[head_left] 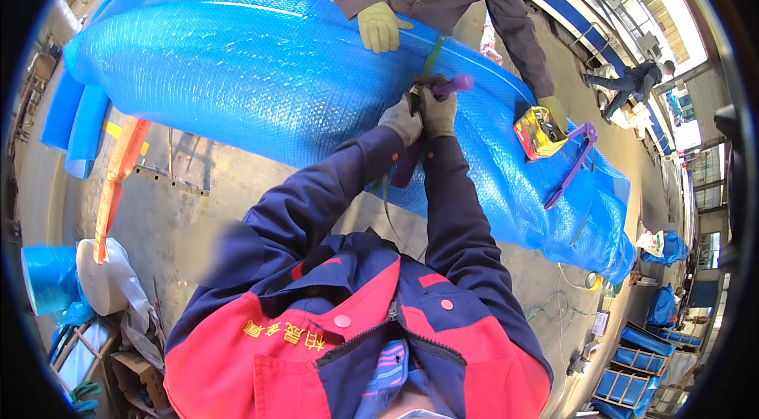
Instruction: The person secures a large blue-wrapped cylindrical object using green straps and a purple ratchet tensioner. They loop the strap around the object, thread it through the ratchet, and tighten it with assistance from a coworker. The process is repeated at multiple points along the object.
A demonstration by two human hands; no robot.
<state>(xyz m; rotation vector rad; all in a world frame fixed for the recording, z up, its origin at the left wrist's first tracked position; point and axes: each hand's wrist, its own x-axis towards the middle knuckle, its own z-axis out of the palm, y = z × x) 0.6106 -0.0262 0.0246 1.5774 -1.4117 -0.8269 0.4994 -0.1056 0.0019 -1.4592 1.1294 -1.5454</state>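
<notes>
A long bundle wrapped in blue bubble wrap (237, 63) lies across in front of me. Over its middle runs a green strap (432, 57). Grey gloves cover both my hands, which are close together at the bundle's near side. My left hand (403, 122) is closed on a purple-handled strapping tool (454, 87) beside the strap. Wrapped round the same tool is my right hand (439, 114); the purple handle end sticks out past it to the right. My fingers hide most of the tool's body. A loose strap end (387, 201) hangs below my hands.
Opposite stands a co-worker, one yellow-gloved hand (379, 27) on the bundle, the other at a yellow-and-red container (539, 133). Another purple-handled tool (573, 166) lies on the wrap at right. An orange-wrapped support (122, 174) and rolls (101, 277) are at left; a person is farther right.
</notes>
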